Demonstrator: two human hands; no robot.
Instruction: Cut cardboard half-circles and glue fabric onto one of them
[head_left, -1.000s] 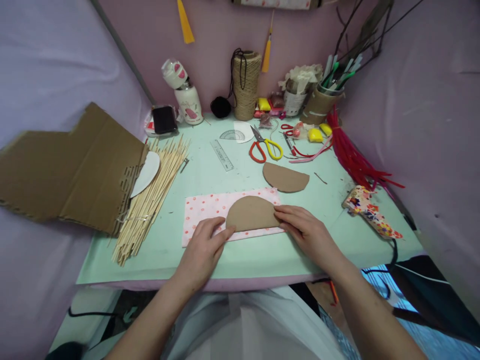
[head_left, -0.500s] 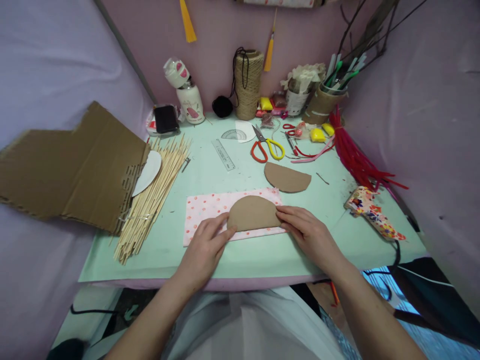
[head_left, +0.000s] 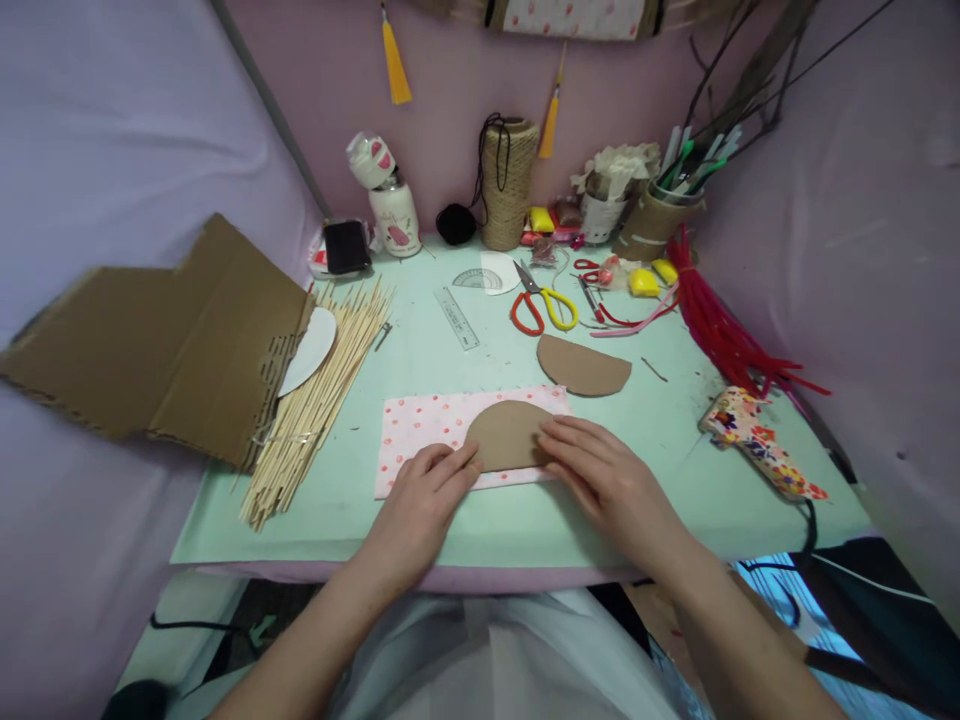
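Observation:
A brown cardboard half-circle [head_left: 506,437] lies with its straight edge towards me on pink fabric with red dots [head_left: 420,428]. My left hand [head_left: 431,497] holds the half-circle's left corner, its thumb and forefinger close together there. Over the right end of the cardboard, the fingers of my right hand [head_left: 600,465] press down together and cover that corner. Whether the fabric is gripped too, I cannot tell. A second cardboard half-circle [head_left: 583,366] rests just behind the fabric, apart from both hands.
Scissors [head_left: 536,298] and a clear ruler [head_left: 456,318] lie further back. To the left are bamboo sticks [head_left: 315,420] and folded cardboard [head_left: 202,340]. A flower-patterned glue gun [head_left: 761,440] and red pipe cleaners [head_left: 712,320] lie right. A twine spool [head_left: 508,185] stands behind.
My right hand has slid left, further onto the cardboard half-circle. The left hand keeps to its corner. The whole view has shifted slightly, showing more of the wall.

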